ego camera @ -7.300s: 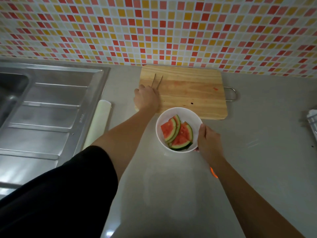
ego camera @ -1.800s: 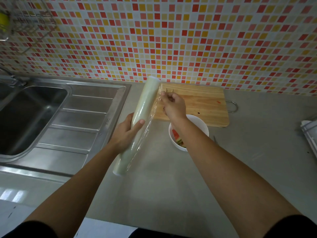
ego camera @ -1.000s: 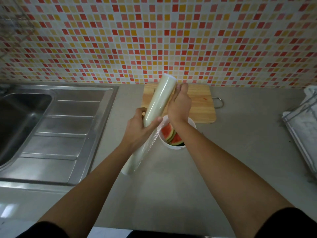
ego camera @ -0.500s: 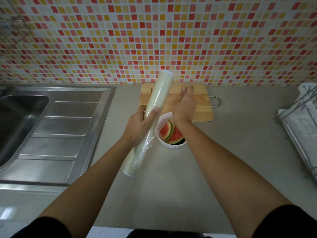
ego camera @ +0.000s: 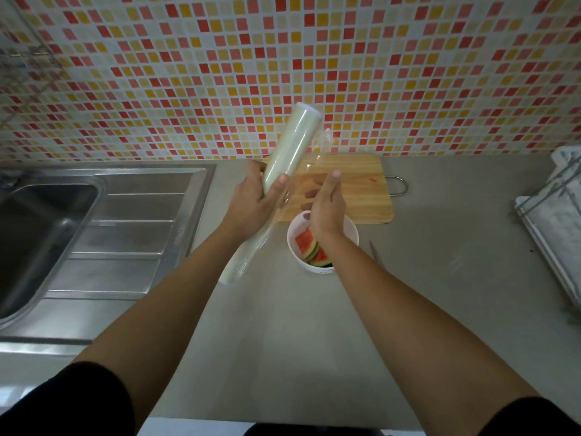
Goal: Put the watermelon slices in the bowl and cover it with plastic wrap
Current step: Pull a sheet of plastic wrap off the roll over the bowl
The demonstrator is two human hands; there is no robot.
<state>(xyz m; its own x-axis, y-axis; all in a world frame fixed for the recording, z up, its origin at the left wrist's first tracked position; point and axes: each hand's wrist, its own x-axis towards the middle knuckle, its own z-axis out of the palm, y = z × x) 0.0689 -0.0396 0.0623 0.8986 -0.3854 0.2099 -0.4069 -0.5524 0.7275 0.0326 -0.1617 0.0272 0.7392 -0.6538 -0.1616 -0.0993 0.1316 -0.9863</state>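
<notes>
The left hand (ego camera: 251, 199) is wrapped around the middle of the plastic wrap roll (ego camera: 284, 171), fingers and thumb closed on the tube, which is held off the counter (ego camera: 314, 325) and slanted so its far end points to about 1 o'clock and its near end to 7 o'clock — a tilt that turns the roll's side toward the other hand, probably so the film can be drawn off sideways. The right hand (ego camera: 325, 206) sits at 3 o'clock of the roll, palm turned in and fingers stretched toward it; a loose, crinkled sheet of film (ego camera: 317, 155) hangs between the two, and I cannot tell whether the fingertips pinch its edge or only press against it. The bowl (ego camera: 350, 236) stands on the counter just under the right wrist, touching or nearly touching the near edge of the cutting board (ego camera: 355, 196), with the watermelon slices (ego camera: 309, 247) already inside — so the filling step looks done, and the roll is held above the bowl likely so the sheet can drop straight over its rim. A sink (ego camera: 47, 221) lies at 9 o'clock, well apart.
</notes>
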